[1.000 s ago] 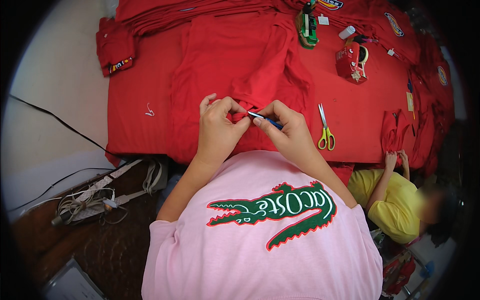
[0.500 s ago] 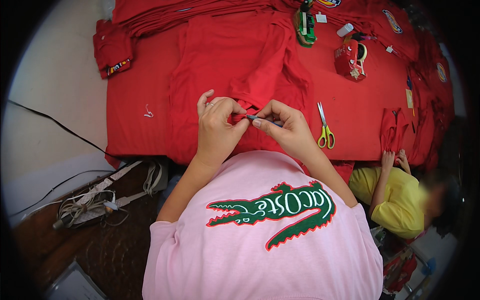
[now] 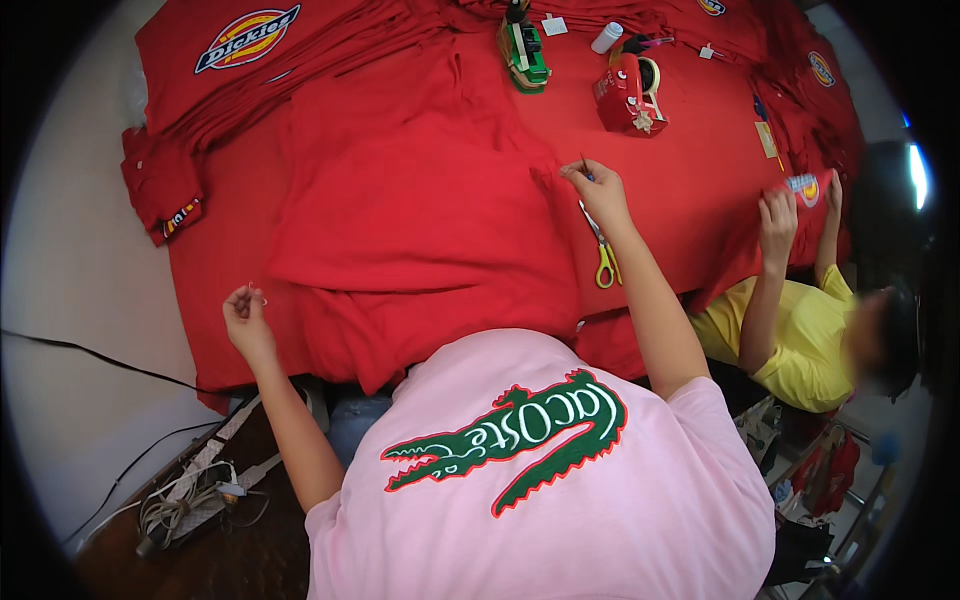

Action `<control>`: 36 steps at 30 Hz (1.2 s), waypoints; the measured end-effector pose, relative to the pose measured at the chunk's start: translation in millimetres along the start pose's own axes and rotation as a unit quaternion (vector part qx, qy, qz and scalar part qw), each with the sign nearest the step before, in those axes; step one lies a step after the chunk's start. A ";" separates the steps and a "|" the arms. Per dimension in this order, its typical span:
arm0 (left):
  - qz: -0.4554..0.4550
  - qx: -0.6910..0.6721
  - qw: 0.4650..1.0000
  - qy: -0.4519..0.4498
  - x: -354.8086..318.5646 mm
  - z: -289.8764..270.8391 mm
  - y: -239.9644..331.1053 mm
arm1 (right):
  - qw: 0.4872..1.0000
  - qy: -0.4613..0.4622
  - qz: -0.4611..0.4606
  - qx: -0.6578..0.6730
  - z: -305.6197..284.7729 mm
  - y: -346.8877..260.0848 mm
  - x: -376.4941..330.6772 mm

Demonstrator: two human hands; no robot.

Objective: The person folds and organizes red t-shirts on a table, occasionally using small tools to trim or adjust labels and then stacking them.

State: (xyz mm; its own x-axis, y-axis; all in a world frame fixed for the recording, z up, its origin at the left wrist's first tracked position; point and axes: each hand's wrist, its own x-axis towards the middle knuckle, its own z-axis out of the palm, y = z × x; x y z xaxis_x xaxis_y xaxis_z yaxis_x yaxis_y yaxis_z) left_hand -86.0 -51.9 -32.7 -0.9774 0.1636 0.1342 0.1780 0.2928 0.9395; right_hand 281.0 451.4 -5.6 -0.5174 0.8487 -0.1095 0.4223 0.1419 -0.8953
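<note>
The person's right hand (image 3: 592, 190) reaches out toward one o'clock, its grip pinched closed on a thin dark pointed tool (image 3: 584, 163) at the edge of the flat red cotton garment (image 3: 420, 220) spread over the red-covered tabletop (image 3: 215, 270). The left hand (image 3: 243, 310) hangs out at nine o'clock near the tabletop's edge, fingertips pinched shut on something tiny and pale, too small to tell. The garment lies centred at twelve o'clock, its near hem draping toward the person's pink shirt (image 3: 540, 480).

Yellow-handled scissors (image 3: 603, 262) lie just beside the right forearm; in my judgement a careless pull back of that arm could knock them off the tabletop. The pointed tool could also snag or prick the cloth if it drags across the fabric.

As for containers, a red tape dispenser (image 3: 628, 92) at one o'clock holds a roll of tape, and a green handheld tool (image 3: 524, 50) stands beside it at twelve o'clock. A co-worker in a yellow shirt (image 3: 805, 335) at three o'clock handles a small patch with both hands.
</note>
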 end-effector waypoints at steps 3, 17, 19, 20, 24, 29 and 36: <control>-0.026 0.005 0.997 -0.078 -41.8 32.5 9.7 | 0.999 -0.026 0.015 -0.014 6.2 4.5 13.8; 0.123 -0.162 0.889 -0.411 -120.0 173.7 229.0 | 0.911 -0.361 -0.100 0.169 54.7 -137.5 -80.5; 0.100 -0.118 0.891 -0.428 -112.1 175.1 223.5 | 0.922 -0.340 -0.080 0.168 47.0 -144.2 -87.4; 0.087 -0.095 0.891 -0.436 -109.9 174.6 221.4 | 0.927 -0.330 -0.069 0.167 44.5 -143.0 -91.6; -0.028 -0.151 0.902 -0.403 -113.5 164.8 203.7 | 0.933 -0.278 0.021 0.228 26.1 -136.4 -100.1; -0.079 -0.165 0.900 -0.396 -127.0 154.2 200.6 | 0.934 -0.266 0.003 0.237 28.5 -138.0 -117.6; -0.042 -0.105 0.887 -0.449 -135.7 137.3 208.1 | 0.924 -0.287 -0.005 0.254 36.6 -143.7 -124.6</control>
State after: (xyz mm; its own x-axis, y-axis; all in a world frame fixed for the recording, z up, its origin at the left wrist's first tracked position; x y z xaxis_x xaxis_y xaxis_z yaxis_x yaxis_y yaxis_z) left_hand 99.3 116.2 101.4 -0.4852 0.8607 -0.1545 -0.0076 0.1726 0.9850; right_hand 257.5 306.6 120.9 -0.8903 0.4180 -0.1807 0.0869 -0.2336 -0.9685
